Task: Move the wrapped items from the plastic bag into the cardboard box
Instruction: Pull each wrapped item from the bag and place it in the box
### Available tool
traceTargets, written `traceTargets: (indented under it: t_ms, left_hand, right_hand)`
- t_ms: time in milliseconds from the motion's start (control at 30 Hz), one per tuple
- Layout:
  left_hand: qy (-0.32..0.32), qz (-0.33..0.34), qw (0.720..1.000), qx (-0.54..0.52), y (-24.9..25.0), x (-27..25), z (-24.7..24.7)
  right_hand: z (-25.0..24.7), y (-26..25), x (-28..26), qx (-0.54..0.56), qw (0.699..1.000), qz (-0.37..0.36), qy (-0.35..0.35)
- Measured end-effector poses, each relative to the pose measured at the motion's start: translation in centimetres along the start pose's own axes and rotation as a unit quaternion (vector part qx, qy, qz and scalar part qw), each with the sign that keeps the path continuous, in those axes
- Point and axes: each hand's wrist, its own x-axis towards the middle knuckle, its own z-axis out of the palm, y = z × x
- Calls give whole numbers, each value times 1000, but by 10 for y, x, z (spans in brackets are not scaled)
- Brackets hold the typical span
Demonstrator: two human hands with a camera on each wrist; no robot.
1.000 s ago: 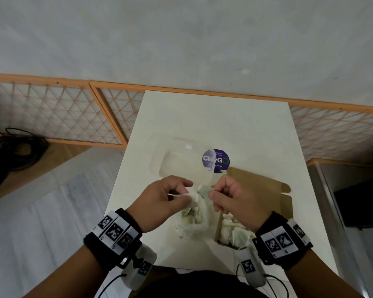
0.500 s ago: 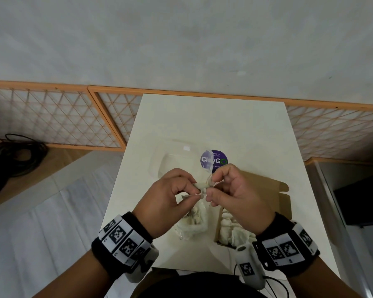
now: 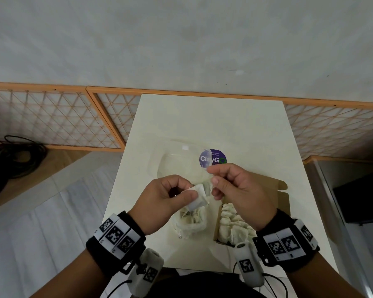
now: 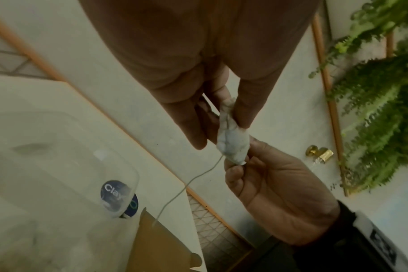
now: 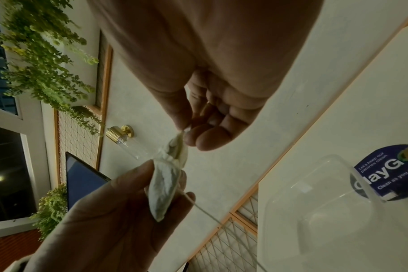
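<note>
I am holding one small white paper-wrapped item (image 3: 197, 198) up over the table between both hands, and I am judging the main risk to be the thin pale thread (image 4: 193, 180) trailing off it. That thread is hanging loose down toward the brown cardboard box (image 3: 276, 190); if it is snagging on the box flap or on the other pieces, a sideways move could be dragging things out or tearing the soft wrapper. The wrapper itself looks thin and crumpled, so two hands pulling in opposite directions could be ripping it open.

My left hand (image 3: 166, 201) is pinching the wider end of the item between thumb and forefinger. My right hand (image 3: 235, 190) is nipping the twisted tip of the same piece with thumb and fingertip, its other fingers curled. The item is sitting right between the two hands, touching both, above the crumpled clear plastic bag (image 3: 192, 222), which is lying just left of the box and is still showing wrapped pieces inside. The box is already holding a pile of white wrapped pieces (image 3: 233, 226), below my right wrist. I judge the job to be partly done.
</note>
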Motion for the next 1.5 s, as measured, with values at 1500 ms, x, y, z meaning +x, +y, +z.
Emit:
traceTargets:
  t_ms: [1500]
  left_hand:
    - [-62,41,981,182,-12,0,5]
  right_hand:
    - [-1,11,-3,-170,984,37,-26]
